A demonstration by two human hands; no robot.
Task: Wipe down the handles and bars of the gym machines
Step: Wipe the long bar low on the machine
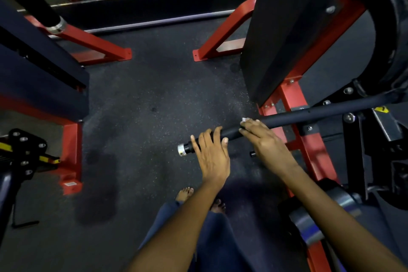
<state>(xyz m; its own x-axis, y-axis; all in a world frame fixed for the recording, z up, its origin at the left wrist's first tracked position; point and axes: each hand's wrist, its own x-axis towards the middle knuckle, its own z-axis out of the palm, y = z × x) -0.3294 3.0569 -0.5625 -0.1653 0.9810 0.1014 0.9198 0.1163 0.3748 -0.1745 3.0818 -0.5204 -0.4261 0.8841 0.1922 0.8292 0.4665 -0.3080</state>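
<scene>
Two bare feet (199, 197) lowest in view, on dark speckled floor (143, 95). Above them, two forearms reaching forward to one black bar (287, 118), which juts out low from the red frame (293, 99) at right and ends in a silver cap (181, 150).

Left hand (213, 154) wrapped over the bar just inside the cap, fingers curled across the top, thumb on the near side: a steadying grip. Right hand (265, 141) just beside it, farther along the bar, fingers laid over the top and pressing a small white cloth (245, 120); only a corner of the cloth peeks past the fingertips, so how much is bunched under the palm cannot be told. Hands close together, not touching.

Probably mid-wipe on the grip section. Bar looks stiff, heavy steel, anchored to the machine at its far end, so no give to expect; matte sleeve likely grippy, bare cap slicker. Cloth soft and light, apt to slip out unless pinched against the bar. Best hold: near the free end to brace, cloth hand sliding toward the frame.

Beyond, black upright pad (287, 28) and bolted machinery at right; further red feet and a long dark beam (143, 13) across the back; another capped handle (55, 25) upper left.
</scene>
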